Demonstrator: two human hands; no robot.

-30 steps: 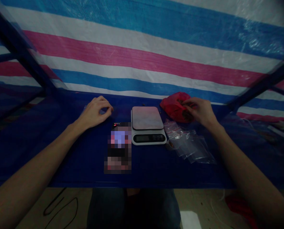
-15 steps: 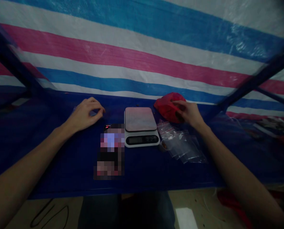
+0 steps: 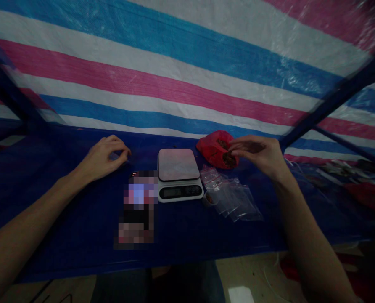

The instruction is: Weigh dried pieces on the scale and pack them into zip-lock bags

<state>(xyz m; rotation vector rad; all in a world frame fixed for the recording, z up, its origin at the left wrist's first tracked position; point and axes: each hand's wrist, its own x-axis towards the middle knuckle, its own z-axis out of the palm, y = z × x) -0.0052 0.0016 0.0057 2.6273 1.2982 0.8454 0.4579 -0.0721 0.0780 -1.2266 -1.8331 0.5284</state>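
Note:
A white kitchen scale (image 3: 179, 165) with a bare metal plate sits mid-table. Behind and right of it, a red bag (image 3: 211, 147) lies open, showing brown bits inside. My right hand (image 3: 258, 153) is at the bag's mouth, fingertips close together over the contents; anything between them is too small to make out. My left hand (image 3: 107, 158) rests on the blue table at the left, fingers curled and apart, holding nothing. Clear zip bags (image 3: 234, 198) lie fanned out right of the scale, beside a small cup (image 3: 209, 199) with brown bits.
A phone (image 3: 138, 210), its screen pixelated, lies left of the scale. Blue frame posts stand at both sides, with a striped sheet (image 3: 162, 90) behind. Cluttered items (image 3: 351, 176) lie at the far right.
My right hand has drawn back to the right from the red bag, whose opening and brown contents now show. The view has shifted slightly; my left hand keeps its pose.

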